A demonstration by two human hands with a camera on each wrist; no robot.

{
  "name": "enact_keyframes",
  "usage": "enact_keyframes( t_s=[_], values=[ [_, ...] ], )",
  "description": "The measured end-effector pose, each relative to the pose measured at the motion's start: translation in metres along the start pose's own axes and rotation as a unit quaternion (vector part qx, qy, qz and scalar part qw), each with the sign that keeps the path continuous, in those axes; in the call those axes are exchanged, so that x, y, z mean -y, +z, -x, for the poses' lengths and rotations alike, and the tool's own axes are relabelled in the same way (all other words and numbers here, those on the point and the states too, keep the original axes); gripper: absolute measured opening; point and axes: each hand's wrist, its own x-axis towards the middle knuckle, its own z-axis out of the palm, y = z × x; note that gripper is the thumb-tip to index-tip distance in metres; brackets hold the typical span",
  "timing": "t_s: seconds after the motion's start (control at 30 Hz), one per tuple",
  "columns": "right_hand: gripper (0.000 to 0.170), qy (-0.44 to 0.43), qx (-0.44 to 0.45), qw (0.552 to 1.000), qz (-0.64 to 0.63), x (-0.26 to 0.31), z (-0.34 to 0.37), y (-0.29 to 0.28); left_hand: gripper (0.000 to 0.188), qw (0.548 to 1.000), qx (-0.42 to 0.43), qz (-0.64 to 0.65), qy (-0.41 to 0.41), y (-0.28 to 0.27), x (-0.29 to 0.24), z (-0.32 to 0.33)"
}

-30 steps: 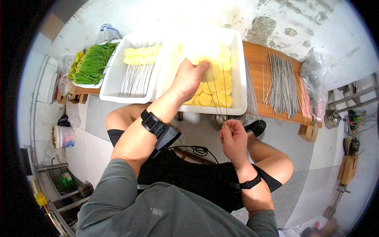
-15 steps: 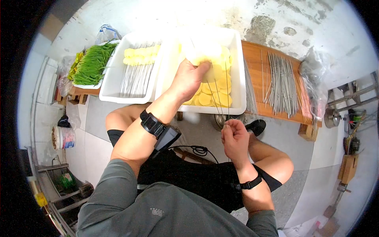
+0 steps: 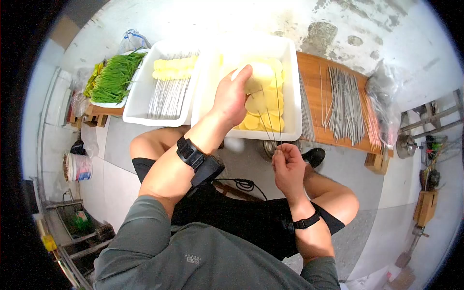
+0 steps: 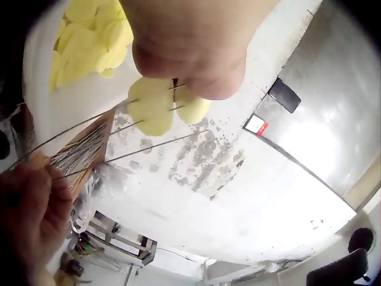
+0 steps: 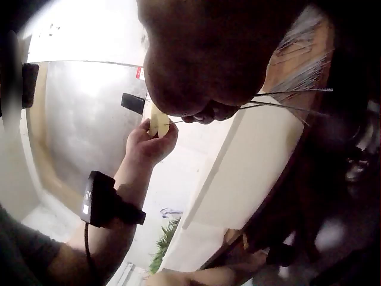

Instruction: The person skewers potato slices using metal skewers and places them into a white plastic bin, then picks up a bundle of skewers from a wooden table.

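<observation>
My left hand holds pale yellow round slices over the right white tub, its thumb pointing up. The left wrist view shows thin metal skewers passing through a slice, with another slice beside it under the left hand. One more skewer runs alongside, outside the slices. My right hand, in front of the tub, pinches the near ends of the skewers between thumb and fingers. In the right wrist view the left hand has slices between thumb and fingers.
Loose yellow slices lie in the right white tub. The left tub contains filled skewers. Green stalks fill a tray at far left. Bare skewers lie on the wooden board, near a plastic bag.
My left hand has turned so its thumb points upward, and more of the skewers shows beside it. The right hand has shifted slightly, still pinching the skewers.
</observation>
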Motion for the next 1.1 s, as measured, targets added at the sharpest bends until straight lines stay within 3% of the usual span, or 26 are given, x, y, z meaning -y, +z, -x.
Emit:
enact_keyframes(
  t_s=[0.53, 1.03, 1.1],
  values=[
    [0.006, -0.03, 0.006, 0.999, 0.037, -0.002, 0.0, 0.001, 0.029, 0.998, -0.043, -0.045, 0.016, -0.004, -0.005, -0.003],
    [0.011, -0.016, -0.005, 1.0, 0.016, 0.001, -0.007, 0.002, 0.028, 0.997, -0.031, -0.057, -0.041, 0.0, 0.01, 0.005],
    [0.005, -0.011, 0.009, 1.0, -0.011, 0.003, -0.007, 0.003, 0.028, 0.997, -0.033, -0.038, -0.056, 0.003, 0.012, 0.008]
  ],
)
